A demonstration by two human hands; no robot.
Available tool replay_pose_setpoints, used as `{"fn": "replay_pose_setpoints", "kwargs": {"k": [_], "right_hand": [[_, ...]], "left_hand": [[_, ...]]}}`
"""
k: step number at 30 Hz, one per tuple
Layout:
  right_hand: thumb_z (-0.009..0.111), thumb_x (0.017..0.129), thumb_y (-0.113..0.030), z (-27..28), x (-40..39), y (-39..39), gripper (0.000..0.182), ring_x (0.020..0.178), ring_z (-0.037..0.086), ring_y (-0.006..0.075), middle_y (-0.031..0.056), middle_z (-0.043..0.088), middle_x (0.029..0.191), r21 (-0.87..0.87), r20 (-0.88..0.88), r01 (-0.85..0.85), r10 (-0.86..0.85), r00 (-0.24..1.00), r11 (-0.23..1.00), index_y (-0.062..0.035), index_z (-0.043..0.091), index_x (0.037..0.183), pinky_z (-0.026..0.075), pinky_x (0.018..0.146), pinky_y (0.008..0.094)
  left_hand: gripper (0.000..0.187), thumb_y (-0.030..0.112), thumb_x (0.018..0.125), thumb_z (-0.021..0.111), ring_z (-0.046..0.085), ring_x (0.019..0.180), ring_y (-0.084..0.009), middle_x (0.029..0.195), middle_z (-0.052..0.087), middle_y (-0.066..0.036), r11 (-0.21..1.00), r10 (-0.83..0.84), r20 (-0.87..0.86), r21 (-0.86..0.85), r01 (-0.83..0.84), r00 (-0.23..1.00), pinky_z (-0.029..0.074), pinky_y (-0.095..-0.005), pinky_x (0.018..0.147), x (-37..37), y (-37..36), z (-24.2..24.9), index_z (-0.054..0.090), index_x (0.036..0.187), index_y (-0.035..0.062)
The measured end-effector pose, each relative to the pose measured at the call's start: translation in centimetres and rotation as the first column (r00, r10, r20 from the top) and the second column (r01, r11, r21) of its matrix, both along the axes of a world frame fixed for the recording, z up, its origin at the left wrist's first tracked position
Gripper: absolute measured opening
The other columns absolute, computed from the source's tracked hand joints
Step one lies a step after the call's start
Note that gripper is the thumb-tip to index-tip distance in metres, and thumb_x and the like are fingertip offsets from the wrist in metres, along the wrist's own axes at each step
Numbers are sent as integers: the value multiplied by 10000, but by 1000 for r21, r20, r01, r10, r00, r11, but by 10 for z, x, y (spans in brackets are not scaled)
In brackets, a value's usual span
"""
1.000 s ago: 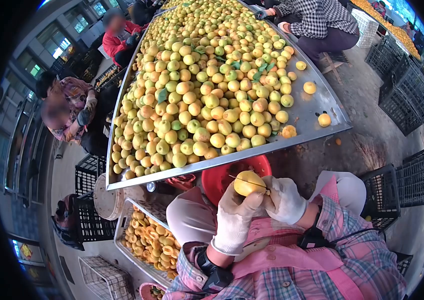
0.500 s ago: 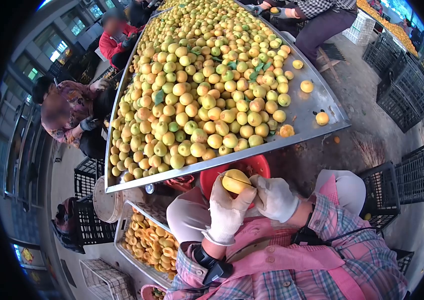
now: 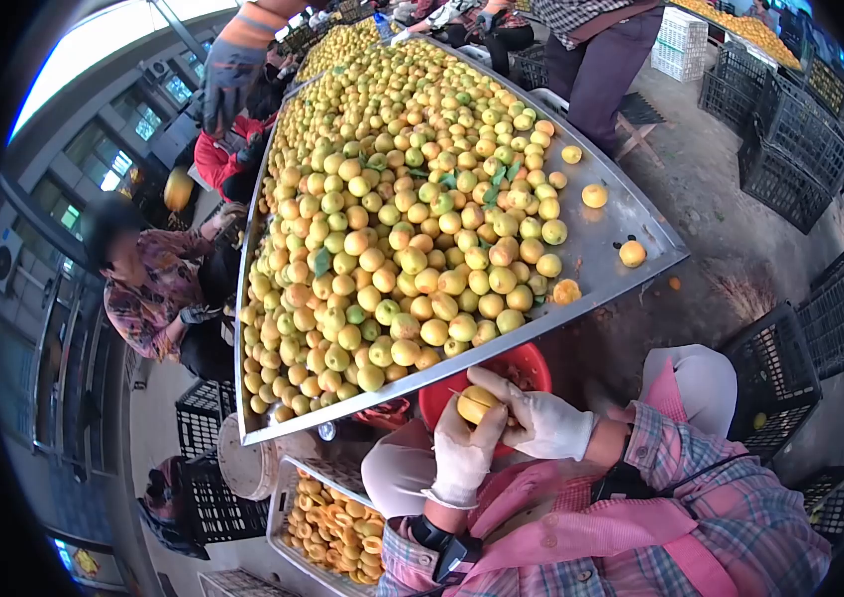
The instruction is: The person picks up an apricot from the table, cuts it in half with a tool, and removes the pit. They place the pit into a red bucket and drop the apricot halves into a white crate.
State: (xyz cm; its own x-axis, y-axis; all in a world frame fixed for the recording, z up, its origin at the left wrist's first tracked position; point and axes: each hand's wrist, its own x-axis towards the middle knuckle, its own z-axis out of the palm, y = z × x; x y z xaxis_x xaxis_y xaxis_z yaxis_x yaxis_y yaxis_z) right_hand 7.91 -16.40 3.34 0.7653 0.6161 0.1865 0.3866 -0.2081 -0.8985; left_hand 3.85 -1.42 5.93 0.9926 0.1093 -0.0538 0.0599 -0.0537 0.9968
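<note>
Both my hands wear whitish gloves and meet over the front edge of the metal table. A yellow apricot (image 3: pixel 477 403) sits between them, with a thin dark line across its skin. My left hand (image 3: pixel 461 454) is closed around its near side. From the right, my right hand (image 3: pixel 544 423) curls its fingers over the top and side of the same fruit; its palm side is hidden, and I cannot tell whether it also holds a small tool. Just behind them is a red basin (image 3: pixel 539 366) with scraps inside. Whole apricots (image 3: pixel 382 249) are heaped on the table (image 3: pixel 621 264).
A white crate (image 3: pixel 288 502) of halved apricots stands by my left leg, beside a pale round bucket (image 3: pixel 245 460). Black crates (image 3: pixel 772 383) are to the right. A person in a patterned top (image 3: pixel 158 289) sits at left; a gloved arm (image 3: pixel 238 65) reaches in at upper left.
My view has shifted, moving the table and crates within it. My right hand has turned, its fingers now reaching over the apricot. The gloved arm has appeared at upper left; the person at right has risen.
</note>
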Motion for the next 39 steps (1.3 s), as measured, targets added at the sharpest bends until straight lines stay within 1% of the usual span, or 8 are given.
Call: {"fn": "replay_pose_setpoints", "kwargs": {"k": [2,5,9,17,20,29,34,39], "right_hand": [[620,771,49,1,7,-1,806,1275,470,251,142,436,1401,-3,-221,-147,142,965,989,-43,234,1473,360,1083,331],[606,845,-114,-14,11,1,713,881,644,416,248,605,1107,100,129,-106,93,987,989,-133,254,1465,506,755,457],[686,719,32,3,10,-3,765,1299,433,289,127,441,1367,103,-83,-144,153,985,984,-78,351,1398,350,1095,360],[752,709,-71,-2,16,-5,746,1197,547,281,109,540,1285,187,-112,-273,297,948,944,-122,390,1360,448,1012,383],[745,711,-19,-20,13,-6,760,653,606,153,69,577,1162,254,-264,-282,347,900,925,-166,392,1368,502,530,270],[776,743,-77,-7,2,-11,681,982,575,139,46,541,1162,297,-403,-206,318,858,932,-143,420,1320,518,818,289],[740,772,-41,-20,3,-7,632,835,612,124,55,551,1160,356,-18,-267,293,956,895,-128,421,1311,532,600,243],[733,796,-43,0,-2,-10,616,879,608,129,59,606,1075,414,-642,-81,354,680,907,-121,419,1320,520,731,262]], "left_hand": [[244,171,868,668,638,782,-166,852,657,-101,999,-23,14,39,22,1000,508,-292,706,0,0,-3,584,991,-22],[245,143,848,696,626,802,-140,884,655,-75,999,-29,90,-20,31,995,511,-277,721,-1,-8,2,587,989,-25],[329,239,809,727,664,760,-180,846,679,-111,992,2,-39,125,2,999,526,-306,683,-1,-8,-1,619,985,-17],[338,261,757,742,666,705,-315,777,649,-189,947,3,22,320,-10,1000,522,-378,637,-11,-4,-3,616,869,-32],[284,200,788,696,644,736,-201,808,660,-113,906,-84,27,418,65,996,513,-327,672,-16,-1,-2,612,951,-17],[451,202,725,711,571,890,-170,986,592,-66,850,-512,49,-112,514,858,465,-295,812,0,17,4,545,1099,13],[476,207,730,702,546,895,-161,999,570,-53,767,-600,63,-237,596,798,448,-282,834,-1,22,5,525,1122,3],[552,157,752,670,559,860,-154,973,554,-74,837,-501,-126,-322,442,856,456,-299,811,-13,37,-15,438,1222,-17]]}}
